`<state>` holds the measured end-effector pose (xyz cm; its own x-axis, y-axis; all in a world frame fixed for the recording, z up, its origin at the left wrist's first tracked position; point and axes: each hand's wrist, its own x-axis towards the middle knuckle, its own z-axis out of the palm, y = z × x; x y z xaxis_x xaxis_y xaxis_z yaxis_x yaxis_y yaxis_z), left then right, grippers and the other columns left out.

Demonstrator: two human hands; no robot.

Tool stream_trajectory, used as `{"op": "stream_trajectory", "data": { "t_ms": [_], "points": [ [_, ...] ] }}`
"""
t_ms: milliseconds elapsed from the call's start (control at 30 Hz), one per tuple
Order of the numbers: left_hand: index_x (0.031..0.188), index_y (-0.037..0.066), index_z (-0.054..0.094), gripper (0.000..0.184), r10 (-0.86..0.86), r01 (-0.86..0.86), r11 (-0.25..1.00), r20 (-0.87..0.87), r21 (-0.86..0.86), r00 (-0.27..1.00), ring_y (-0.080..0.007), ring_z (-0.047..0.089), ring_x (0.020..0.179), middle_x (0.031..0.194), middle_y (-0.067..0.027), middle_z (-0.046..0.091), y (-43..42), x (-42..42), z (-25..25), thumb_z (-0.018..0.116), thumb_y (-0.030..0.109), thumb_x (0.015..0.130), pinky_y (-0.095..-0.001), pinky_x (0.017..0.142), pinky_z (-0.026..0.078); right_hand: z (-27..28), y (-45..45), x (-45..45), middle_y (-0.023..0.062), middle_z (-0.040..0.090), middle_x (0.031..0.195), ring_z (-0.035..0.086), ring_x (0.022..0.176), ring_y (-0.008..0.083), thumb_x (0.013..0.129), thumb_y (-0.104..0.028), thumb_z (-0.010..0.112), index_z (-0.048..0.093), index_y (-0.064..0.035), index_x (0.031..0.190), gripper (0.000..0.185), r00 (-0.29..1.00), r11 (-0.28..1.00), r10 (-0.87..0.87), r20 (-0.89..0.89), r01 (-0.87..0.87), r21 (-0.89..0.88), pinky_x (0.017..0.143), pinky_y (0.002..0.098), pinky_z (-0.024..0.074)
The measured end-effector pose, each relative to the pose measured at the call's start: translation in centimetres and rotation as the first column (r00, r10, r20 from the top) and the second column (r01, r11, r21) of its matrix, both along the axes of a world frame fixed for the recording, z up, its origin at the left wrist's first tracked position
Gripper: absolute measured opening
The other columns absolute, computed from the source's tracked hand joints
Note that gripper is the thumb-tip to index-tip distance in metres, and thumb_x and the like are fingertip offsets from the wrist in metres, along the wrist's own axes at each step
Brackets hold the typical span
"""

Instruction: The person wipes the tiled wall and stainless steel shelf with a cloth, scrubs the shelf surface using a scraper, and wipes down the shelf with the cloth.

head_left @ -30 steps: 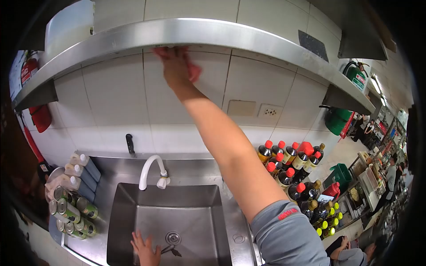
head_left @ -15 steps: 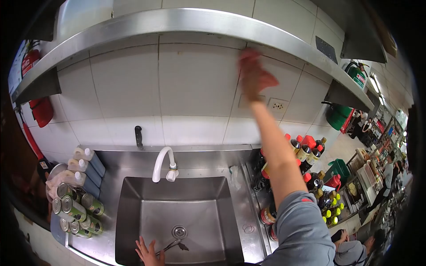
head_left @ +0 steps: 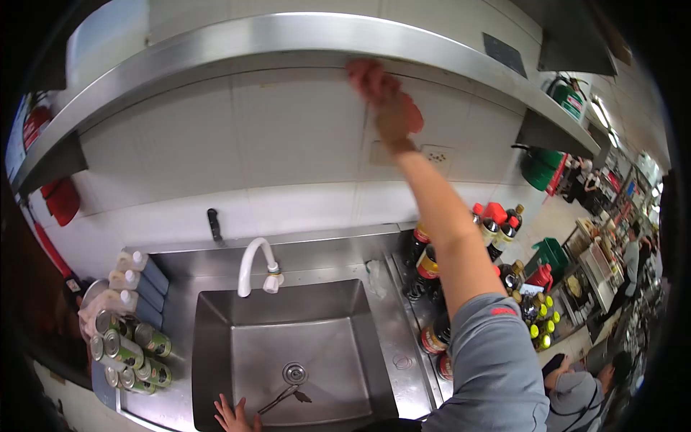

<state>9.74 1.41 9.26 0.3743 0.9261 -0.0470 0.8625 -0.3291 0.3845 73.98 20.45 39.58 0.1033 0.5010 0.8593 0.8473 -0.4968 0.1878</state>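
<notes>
1. The red cloth (head_left: 368,78) is up on the wall (head_left: 302,129), under the right hand (head_left: 392,119). Cloth and blur hide the fingers, so I cannot tell if they pinch it or just push it flat.
2. The left hand (head_left: 236,417) is low, at the near side of the sink (head_left: 252,353), with its fingers spread wide.
3. The shelf (head_left: 288,32) runs across, just above the cloth, and blocks the way up.
4. The socket (head_left: 437,156) is near the right wrist.
5. The right arm crosses in front of the bottles (head_left: 497,230) and hides some.
6. The tap (head_left: 255,259) bends over the sink's back edge.
7. A wide bit of wall gives room left of the right hand. The sink's walls go down on all sides of its flat floor.
8. I count one cloth, one tap, one black handle (head_left: 214,225), three jugs (head_left: 147,281) and at least seven cans (head_left: 133,353). There are many bottles, too hidden to count.
</notes>
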Motion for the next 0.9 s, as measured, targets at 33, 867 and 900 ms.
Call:
{"op": "stream_trajectory", "data": {
  "t_ms": [33,867,900],
  "points": [
    [0.135,0.012,0.047,0.056,-0.015,0.015,1.0,0.008,-0.015,1.0,-0.045,0.015,0.139,0.151,-0.0219,0.021,0.1,0.8,0.7,0.066,0.021,0.083,-0.063,0.108,0.018,-3.6,2.4,2.4,0.0177,0.049,0.123,0.047,0.114,0.0315,0.075,0.002,0.053,0.051,-0.0082,0.126,0.052,0.834,0.793,0.551,0.029,-0.534,0.294,0.097,0.0433,0.0393],
    [0.138,0.016,0.044,0.061,-0.244,0.248,0.968,-0.099,0.027,0.965,-0.0463,0.016,0.138,0.152,-0.0221,0.019,3.1,10.7,1.0,0.065,0.031,0.082,-0.0634,0.107,0.018,-5.1,-15.5,16.9,0.0143,0.057,0.113,0.058,0.099,0.0232,0.088,-0.019,0.044,0.053,-0.005,0.122,0.037,0.968,0.957,0.206,-0.14,-0.17,0.234,0.081,0.0361,0.0487],
    [0.138,0.016,0.044,0.062,-0.239,0.244,0.97,-0.138,0.017,0.961,-0.0466,0.016,0.138,0.152,-0.0223,0.019,3.0,10.4,0.6,0.065,0.031,0.082,-0.0635,0.107,0.018,-5.8,-17.0,21.6,0.0166,0.06,0.104,0.059,0.096,0.0245,0.087,-0.016,0.046,0.053,-0.001,0.119,0.036,0.999,0.921,-0.028,0.04,0.01,0.389,0.078,0.0371,0.0491]
  ]
}}
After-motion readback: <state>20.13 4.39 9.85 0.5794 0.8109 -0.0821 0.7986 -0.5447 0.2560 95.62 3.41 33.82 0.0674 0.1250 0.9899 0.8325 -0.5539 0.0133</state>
